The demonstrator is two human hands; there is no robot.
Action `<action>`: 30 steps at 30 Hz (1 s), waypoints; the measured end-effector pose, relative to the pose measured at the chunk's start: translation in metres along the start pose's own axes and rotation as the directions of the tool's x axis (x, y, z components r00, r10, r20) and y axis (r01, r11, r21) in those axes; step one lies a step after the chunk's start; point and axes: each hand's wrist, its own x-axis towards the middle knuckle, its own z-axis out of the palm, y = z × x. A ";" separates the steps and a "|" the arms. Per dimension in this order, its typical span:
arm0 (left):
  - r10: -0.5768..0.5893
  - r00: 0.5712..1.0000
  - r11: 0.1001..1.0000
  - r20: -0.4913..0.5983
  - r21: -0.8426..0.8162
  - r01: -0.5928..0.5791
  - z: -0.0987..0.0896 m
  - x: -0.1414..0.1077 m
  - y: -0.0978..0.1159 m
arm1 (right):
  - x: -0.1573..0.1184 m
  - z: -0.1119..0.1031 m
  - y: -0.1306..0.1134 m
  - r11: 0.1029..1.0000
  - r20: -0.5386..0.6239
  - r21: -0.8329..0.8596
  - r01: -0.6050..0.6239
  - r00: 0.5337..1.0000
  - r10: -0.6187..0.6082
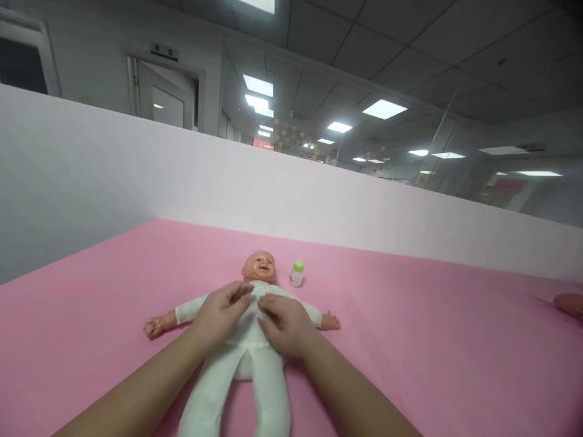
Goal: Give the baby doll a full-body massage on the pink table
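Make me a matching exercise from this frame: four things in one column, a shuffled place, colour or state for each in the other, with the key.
1. Baby doll
2. Small bottle
3. Left hand and right hand
4. Surface under the doll

A. Pink
B. Over the doll's torso
C. Green-capped, beside the doll's head
D. On its back, arms spread

Pairs: 1-D, 2-C, 3-B, 4-A
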 end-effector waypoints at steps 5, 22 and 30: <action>0.169 0.959 0.891 0.226 0.381 -0.246 -0.009 -0.020 0.002 | -0.030 -0.007 -0.008 0.974 -0.064 0.114 0.195 0.980 -0.189; 0.041 0.995 0.885 0.091 0.459 -0.079 -0.008 -0.014 -0.034 | -0.019 -0.005 0.006 0.998 0.314 0.063 -0.020 0.949 -0.001; 0.041 0.986 0.865 0.161 0.489 -0.115 -0.013 -0.015 -0.028 | -0.015 -0.005 0.043 0.932 0.244 -0.164 -0.325 0.902 0.357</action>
